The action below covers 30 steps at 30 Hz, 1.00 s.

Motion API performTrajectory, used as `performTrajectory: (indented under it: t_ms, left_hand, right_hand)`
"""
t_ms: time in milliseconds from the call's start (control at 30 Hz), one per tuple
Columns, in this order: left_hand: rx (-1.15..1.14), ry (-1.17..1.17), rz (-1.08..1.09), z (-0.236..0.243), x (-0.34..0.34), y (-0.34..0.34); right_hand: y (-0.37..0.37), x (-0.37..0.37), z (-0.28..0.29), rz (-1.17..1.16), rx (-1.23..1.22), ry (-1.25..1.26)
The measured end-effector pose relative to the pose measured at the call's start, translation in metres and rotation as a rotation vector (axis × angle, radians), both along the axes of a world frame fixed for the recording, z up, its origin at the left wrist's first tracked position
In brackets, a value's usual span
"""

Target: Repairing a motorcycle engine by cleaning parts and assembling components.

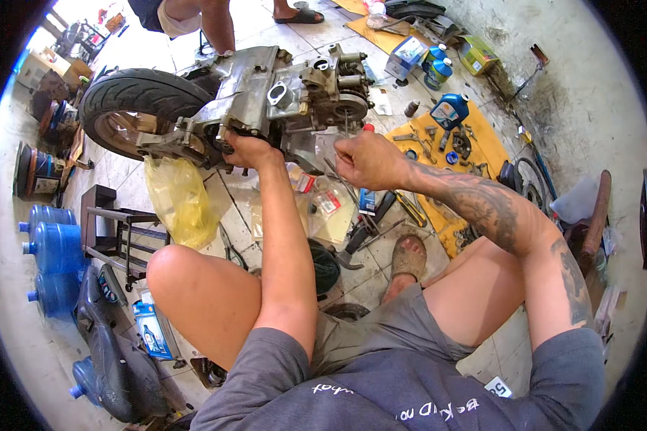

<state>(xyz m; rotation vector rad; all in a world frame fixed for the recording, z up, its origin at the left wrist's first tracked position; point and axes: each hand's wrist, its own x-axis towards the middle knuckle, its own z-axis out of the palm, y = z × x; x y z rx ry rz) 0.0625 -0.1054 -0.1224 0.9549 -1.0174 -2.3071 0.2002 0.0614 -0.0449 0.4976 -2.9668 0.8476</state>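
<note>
A grey metal scooter engine (244, 93) stands ahead of me, with a black-tyred wheel (147, 108) attached at its left. My left hand (251, 151) is closed on the lower near edge of the engine casing, its fingertips partly hidden there. My right hand (370, 162) makes a fist around a tool whose thin metal shaft (346, 123) points up to the round part (351, 106) at the engine's right end. The fist hides the tool's handle, so its exact kind does not show. A small red piece (368, 128) appears just above the knuckles.
Loose parts lie on a yellow-orange board (438, 208) at the right, near a blue oil bottle (449, 111). A hammer (356, 241) rests on the tiles between my legs. A yellow plastic bag (183, 201), a dark metal stand (126, 226) and blue water jugs (56, 248) are at left. Another person's leg (218, 25) is beyond the engine.
</note>
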Motion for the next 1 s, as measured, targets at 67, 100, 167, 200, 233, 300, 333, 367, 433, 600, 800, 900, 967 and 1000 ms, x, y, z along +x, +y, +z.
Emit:
performTrajectory:
  t_ms: [67,100,167,200,233,300,333,367,433,600,800,900,967,1000]
  left_hand:
    - [-0.007,-0.004,-0.006,0.0,0.002,-0.001]
    - [-0.016,-0.008,-0.013,0.002,0.003,0.0]
    - [-0.005,-0.044,-0.026,0.007,0.006,0.0]
    - [0.002,-0.082,-0.042,0.01,0.008,0.0]
    - [0.005,-0.081,-0.04,0.004,0.008,0.0]
    - [-0.057,-0.019,0.009,-0.006,0.004,-0.002]
    - [-0.056,-0.014,0.011,-0.012,0.001,-0.004]
    - [-0.062,0.031,0.0,-0.01,0.005,-0.004]
    - [-0.143,0.099,0.009,-0.027,-0.007,-0.012]
    - [-0.167,-0.101,0.001,-0.007,-0.001,0.007]
    - [-0.188,-0.124,-0.008,-0.006,-0.002,0.0]
    - [-0.157,-0.038,0.033,-0.013,-0.012,-0.015]
    - [-0.042,-0.046,-0.072,-0.011,0.004,0.006]
    - [-0.002,-0.013,-0.108,-0.004,0.011,0.01]
  right_hand:
    - [-0.002,0.001,0.0,-0.015,0.056,0.006]
    - [-0.004,0.001,0.001,-0.031,0.11,0.013]
    - [-0.009,0.0,0.013,-0.052,0.209,-0.028]
    - [-0.013,0.0,0.019,-0.076,0.304,-0.072]
    - [-0.016,0.001,0.021,-0.074,0.308,-0.071]
    - [-0.023,-0.002,0.025,-0.073,0.529,-0.249]
    - [-0.027,-0.003,0.027,-0.072,0.531,-0.244]
    - [-0.029,-0.003,0.029,-0.087,0.501,-0.237]
    - [-0.03,-0.004,0.031,-0.113,0.461,-0.218]
    - [-0.03,0.004,0.029,-0.118,0.5,-0.149]
    - [-0.074,0.04,0.002,0.072,0.391,-0.501]
    - [-0.087,0.066,-0.114,0.132,0.447,-0.559]
    - [-0.055,0.09,-0.199,0.067,0.464,-0.693]
    - [-0.047,0.096,-0.221,0.062,0.473,-0.727]
